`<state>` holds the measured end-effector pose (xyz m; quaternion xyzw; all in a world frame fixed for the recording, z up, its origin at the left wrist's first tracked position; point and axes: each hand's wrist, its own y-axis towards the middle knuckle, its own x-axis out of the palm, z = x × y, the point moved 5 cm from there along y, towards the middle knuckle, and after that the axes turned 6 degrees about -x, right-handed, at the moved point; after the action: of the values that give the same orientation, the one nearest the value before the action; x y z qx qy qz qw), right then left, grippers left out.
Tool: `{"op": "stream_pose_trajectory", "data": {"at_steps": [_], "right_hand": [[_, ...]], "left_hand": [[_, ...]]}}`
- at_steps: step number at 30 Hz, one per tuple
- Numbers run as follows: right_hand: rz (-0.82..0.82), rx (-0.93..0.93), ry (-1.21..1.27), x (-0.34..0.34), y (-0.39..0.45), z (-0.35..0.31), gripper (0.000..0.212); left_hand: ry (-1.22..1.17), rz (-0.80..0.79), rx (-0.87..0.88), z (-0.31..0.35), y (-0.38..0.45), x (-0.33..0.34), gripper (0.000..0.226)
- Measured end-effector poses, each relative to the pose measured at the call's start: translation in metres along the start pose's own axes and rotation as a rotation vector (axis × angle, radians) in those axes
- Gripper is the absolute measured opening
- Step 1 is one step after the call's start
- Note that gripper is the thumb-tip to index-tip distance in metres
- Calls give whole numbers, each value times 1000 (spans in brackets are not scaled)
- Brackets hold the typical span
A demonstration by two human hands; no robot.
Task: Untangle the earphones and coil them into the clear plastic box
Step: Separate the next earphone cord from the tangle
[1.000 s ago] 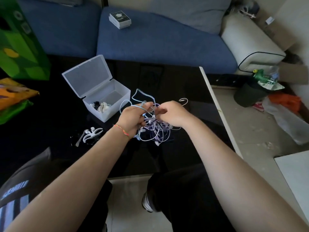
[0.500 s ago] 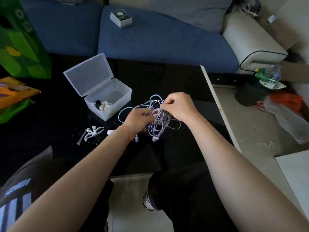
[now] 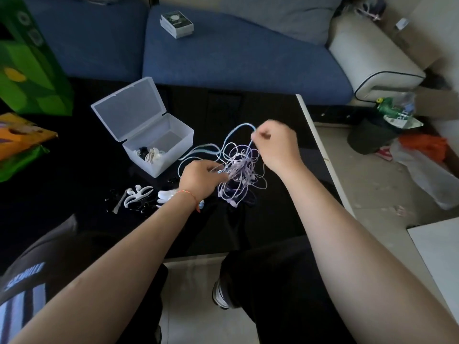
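The tangled earphones (image 3: 238, 172), a knot of pale lilac and light blue cords, hang just above the black table (image 3: 260, 115) at the centre of the frame, held up between both hands. The right hand (image 3: 274, 145), upper right of the knot, pinches a cord between curled fingers and lifts a blue loop above the rest. The left hand (image 3: 201, 178), lower left of the knot, grips a bunch of strands, fingers closed on them. To the upper left the clear plastic box (image 3: 159, 150) stands with its lid tipped back; a coiled white set lies inside. Loose white earpieces (image 3: 137, 194) rest on the table below the box, near the left wrist.
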<state>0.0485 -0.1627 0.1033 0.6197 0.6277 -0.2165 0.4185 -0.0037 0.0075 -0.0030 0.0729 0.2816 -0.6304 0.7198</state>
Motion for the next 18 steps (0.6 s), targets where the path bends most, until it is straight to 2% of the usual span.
{"op": "stream_pose_trajectory", "data": {"at_steps": [2, 3, 5, 6, 7, 9, 10, 11, 13, 14, 17, 18], "right_hand": [[195, -65, 99, -12, 1, -9, 12], [179, -64, 102, -10, 1, -10, 13], [-73, -10, -29, 6, -1, -5, 17], [-130, 6, -53, 10, -3, -3, 18], [-82, 3, -27, 6, -3, -5, 17], [194, -50, 139, -15, -1, -14, 14], [277, -64, 194, -20, 0, -14, 13], [267, -58, 192, -20, 0, -14, 13], [98, 13, 106, -6, -1, -6, 13], [83, 30, 102, -5, -2, -3, 13], [354, -48, 241, -26, -2, -11, 12], [365, -51, 260, -28, 0, -11, 13]], "left_hand": [[-91, 21, 7, 4, -1, -2, 11], [-134, 31, 4, 6, -1, -3, 9], [-190, 38, -25, 7, -1, -3, 16], [-200, 35, -53, 5, 1, -3, 20], [-209, 29, -86, 4, 2, -3, 23], [-232, 25, -143, 1, 4, -3, 32], [-242, 17, -167, 1, 4, -3, 35], [-241, -1, -192, 1, 5, -3, 36], [-208, -65, -257, -1, 4, -1, 36], [-193, -97, -286, -2, 3, 0, 33], [-242, -128, -337, -4, 2, 0, 34], [-284, -124, -340, -3, 2, -1, 36]]}}
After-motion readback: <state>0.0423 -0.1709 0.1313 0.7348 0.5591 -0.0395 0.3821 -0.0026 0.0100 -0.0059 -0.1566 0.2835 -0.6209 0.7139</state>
